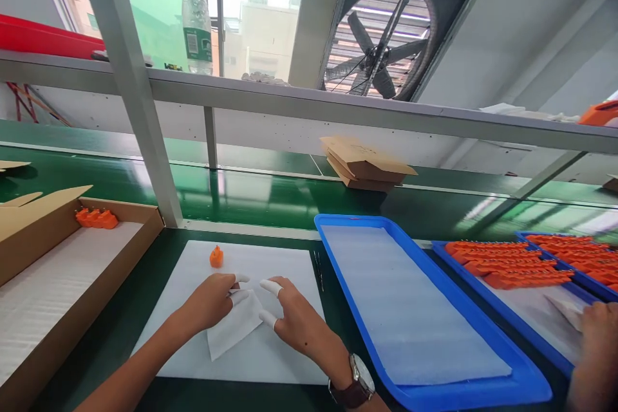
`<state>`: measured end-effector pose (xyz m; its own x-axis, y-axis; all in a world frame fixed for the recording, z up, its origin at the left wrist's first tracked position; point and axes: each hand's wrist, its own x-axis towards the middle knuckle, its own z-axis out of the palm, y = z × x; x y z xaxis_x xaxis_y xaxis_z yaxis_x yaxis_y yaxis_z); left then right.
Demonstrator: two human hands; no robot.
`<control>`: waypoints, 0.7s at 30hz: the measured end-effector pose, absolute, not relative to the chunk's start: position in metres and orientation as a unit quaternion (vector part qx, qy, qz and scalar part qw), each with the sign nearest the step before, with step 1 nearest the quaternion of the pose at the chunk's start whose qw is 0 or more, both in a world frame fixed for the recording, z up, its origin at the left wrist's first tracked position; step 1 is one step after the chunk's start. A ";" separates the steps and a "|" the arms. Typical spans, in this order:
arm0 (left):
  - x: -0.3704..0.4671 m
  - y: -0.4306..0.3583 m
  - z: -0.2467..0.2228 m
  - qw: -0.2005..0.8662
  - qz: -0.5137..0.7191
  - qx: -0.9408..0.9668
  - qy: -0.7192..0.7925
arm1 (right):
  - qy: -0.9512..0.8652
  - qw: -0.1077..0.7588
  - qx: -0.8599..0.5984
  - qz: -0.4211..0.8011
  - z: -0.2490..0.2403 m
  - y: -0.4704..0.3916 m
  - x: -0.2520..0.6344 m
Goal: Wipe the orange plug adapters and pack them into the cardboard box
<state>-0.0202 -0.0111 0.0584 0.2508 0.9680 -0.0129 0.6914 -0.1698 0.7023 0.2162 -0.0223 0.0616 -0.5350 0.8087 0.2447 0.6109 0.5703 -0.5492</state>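
My left hand (211, 301) pinches a white cloth or paper wipe (235, 329) between thumb and index finger. The wipe hangs down over a white sheet (284, 364) lying on the green bench. Just right of the wipe is my right hand (300, 320), thumb and index finger spread apart with nothing between them. White finger cots cover the tips of the thumb and index finger on both hands. A small orange part (217, 257) stands on the sheet beyond my left hand.
To the right lies a blue tray (355, 328) lined with white; farther right, another tray (521, 327) holds rows of orange parts (506, 262). Another person's hand (599, 328) is there with something white. At left stands a cardboard box (120, 270) with several orange parts. Tweezers (318, 270) lie between.
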 end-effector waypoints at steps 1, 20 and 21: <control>-0.018 -0.011 0.054 0.302 0.225 0.728 0.573 | -0.867 0.240 -0.393 0.190 0.059 -0.022 0.214; -0.045 -0.020 0.060 0.388 0.269 0.680 0.560 | -0.879 0.194 -0.413 0.137 0.057 -0.006 0.202; -0.046 -0.021 0.060 0.382 0.265 0.684 0.562 | -0.878 0.201 -0.414 0.132 0.058 -0.007 0.201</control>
<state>-0.0457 -0.0208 0.0603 0.2276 0.9714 -0.0672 0.5661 -0.0759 0.8209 0.2009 -0.0069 0.0584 -0.5759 0.7804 0.2435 0.6748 0.6219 -0.3974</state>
